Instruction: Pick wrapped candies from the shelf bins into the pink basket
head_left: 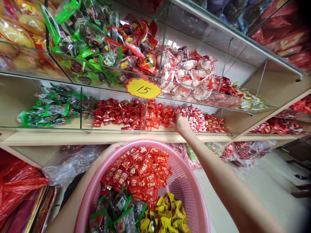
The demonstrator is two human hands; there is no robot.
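A pink plastic basket holds red packets, green-and-clear packets and yellow-wrapped pieces. Around its far left rim is my left hand, the fingers partly hidden by the rim. My right hand reaches to the lower glass-fronted shelf, between the red candies and the red-and-white candies. Its fingers are curled together at the edge of the red candies; whatever they hold is hidden.
Above, a glass shelf carries larger wrapped sweets and a yellow tag reading 15. Green packets fill the lower shelf's left. Clear plastic bags lie under the shelf. A red bag is at the left.
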